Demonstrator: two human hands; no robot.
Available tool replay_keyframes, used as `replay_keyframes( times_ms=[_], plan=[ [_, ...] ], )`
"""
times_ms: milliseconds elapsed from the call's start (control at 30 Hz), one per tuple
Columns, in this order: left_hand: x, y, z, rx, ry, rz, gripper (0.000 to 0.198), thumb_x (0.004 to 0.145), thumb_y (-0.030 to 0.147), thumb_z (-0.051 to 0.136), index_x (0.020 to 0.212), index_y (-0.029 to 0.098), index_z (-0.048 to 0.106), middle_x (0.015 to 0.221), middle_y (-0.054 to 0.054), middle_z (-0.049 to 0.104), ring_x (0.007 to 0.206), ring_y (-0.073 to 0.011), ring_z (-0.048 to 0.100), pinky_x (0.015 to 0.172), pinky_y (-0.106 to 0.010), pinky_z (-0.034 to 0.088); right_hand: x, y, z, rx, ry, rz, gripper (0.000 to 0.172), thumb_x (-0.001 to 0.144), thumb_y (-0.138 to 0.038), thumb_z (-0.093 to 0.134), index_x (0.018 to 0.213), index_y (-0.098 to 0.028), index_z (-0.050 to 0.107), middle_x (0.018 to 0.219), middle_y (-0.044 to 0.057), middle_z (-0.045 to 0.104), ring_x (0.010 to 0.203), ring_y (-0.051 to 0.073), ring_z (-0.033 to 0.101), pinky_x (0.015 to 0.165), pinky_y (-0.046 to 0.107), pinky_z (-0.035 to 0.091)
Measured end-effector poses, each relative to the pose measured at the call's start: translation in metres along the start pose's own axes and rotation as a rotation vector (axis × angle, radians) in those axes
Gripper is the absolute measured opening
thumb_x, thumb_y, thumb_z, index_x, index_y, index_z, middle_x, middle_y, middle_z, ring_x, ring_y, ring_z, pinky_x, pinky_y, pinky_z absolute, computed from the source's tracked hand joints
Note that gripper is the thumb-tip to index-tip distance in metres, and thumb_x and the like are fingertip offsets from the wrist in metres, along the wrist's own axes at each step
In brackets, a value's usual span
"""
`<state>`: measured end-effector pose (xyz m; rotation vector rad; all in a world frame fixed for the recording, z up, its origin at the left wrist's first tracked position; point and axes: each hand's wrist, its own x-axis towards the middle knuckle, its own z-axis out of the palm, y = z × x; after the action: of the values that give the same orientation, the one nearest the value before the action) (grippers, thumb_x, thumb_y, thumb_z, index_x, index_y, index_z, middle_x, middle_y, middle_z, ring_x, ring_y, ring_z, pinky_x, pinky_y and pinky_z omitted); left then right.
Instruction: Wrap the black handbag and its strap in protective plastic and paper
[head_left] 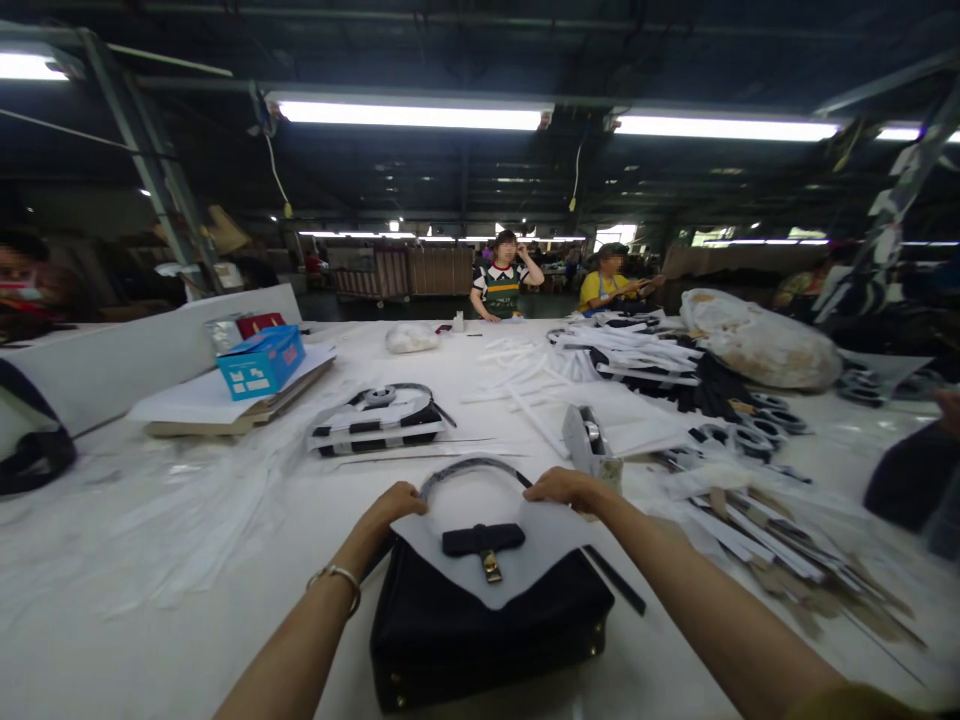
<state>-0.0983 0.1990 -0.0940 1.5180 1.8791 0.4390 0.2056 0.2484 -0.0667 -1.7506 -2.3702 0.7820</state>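
A black handbag [480, 625] lies on the white table [187, 620] right in front of me. A white sheet [540, 545] covers its flap, and a black strap with a gold clasp [484, 542] sits on the sheet. The curved handle [469, 468] arches behind it. My left hand [396, 500] curls its fingers over the sheet's left top corner, a bracelet on its wrist. My right hand [568, 488] grips the sheet's right top corner near the handle's end.
A blue box [261, 362] rests on a stack of boards at the left. Black-and-white pieces [379, 422], tape rolls, white strips [630, 350] and a stuffed plastic bag [757, 340] crowd the table. Two workers [501, 280] stand at the far end. Another person's arm [911, 480] is at the right.
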Motion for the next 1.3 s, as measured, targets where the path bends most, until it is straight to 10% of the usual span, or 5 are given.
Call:
replay_keyframes(
  times_ms=[200,433,800,933,1300],
  plan=[
    [-0.051,0.023,-0.040,-0.254,0.291,0.197,0.012,0.088,0.028,0.053,0.091,0.017,0.058,0.069,0.004,0.055,0.064,-0.0140,0.055,0.062,-0.026,0.045,-0.035,-0.001,-0.038,0.278,-0.059,-0.076,0.041,0.076,-0.033,0.067,0.114,-0.018,0.064,0.094,0.005,0.068,0.080,0.018,0.066,0.065,0.024,0.053],
    [-0.133,0.012,-0.050,-0.244,0.600,0.508,0.028,0.080,0.042,0.059,0.098,0.022,0.065,0.096,-0.005,0.066,0.092,-0.0251,0.061,0.083,-0.036,0.049,-0.114,0.002,-0.042,0.286,0.224,-0.386,0.019,0.076,-0.029,0.064,0.092,-0.021,0.069,0.093,0.004,0.066,0.081,0.019,0.063,0.073,0.029,0.053],
    [-0.092,0.002,-0.027,-0.627,0.379,0.272,0.059,0.062,0.055,0.078,0.104,0.016,0.061,0.103,-0.010,0.071,0.102,-0.0320,0.064,0.086,-0.041,0.050,-0.111,-0.017,-0.015,0.322,0.356,-0.150,0.078,0.072,-0.051,0.072,0.139,-0.018,0.048,0.137,0.016,0.055,0.123,0.034,0.054,0.103,0.047,0.042],
    [-0.077,-0.002,-0.019,-0.633,0.458,0.228,0.055,0.062,0.055,0.074,0.099,0.015,0.061,0.090,-0.007,0.068,0.089,-0.0292,0.062,0.079,-0.039,0.048,-0.104,-0.026,-0.006,0.210,0.489,-0.136,0.057,0.073,-0.036,0.071,0.124,-0.018,0.055,0.121,0.012,0.063,0.110,0.029,0.060,0.094,0.040,0.046],
    [-0.068,0.000,-0.025,-0.602,0.430,0.390,0.047,0.067,0.052,0.069,0.100,0.018,0.062,0.094,-0.005,0.066,0.093,-0.0256,0.060,0.083,-0.035,0.046,-0.074,-0.018,-0.041,0.134,0.260,-0.249,0.017,0.067,-0.030,0.071,0.079,-0.019,0.066,0.085,0.002,0.064,0.081,0.019,0.060,0.071,0.027,0.042]
  ],
)
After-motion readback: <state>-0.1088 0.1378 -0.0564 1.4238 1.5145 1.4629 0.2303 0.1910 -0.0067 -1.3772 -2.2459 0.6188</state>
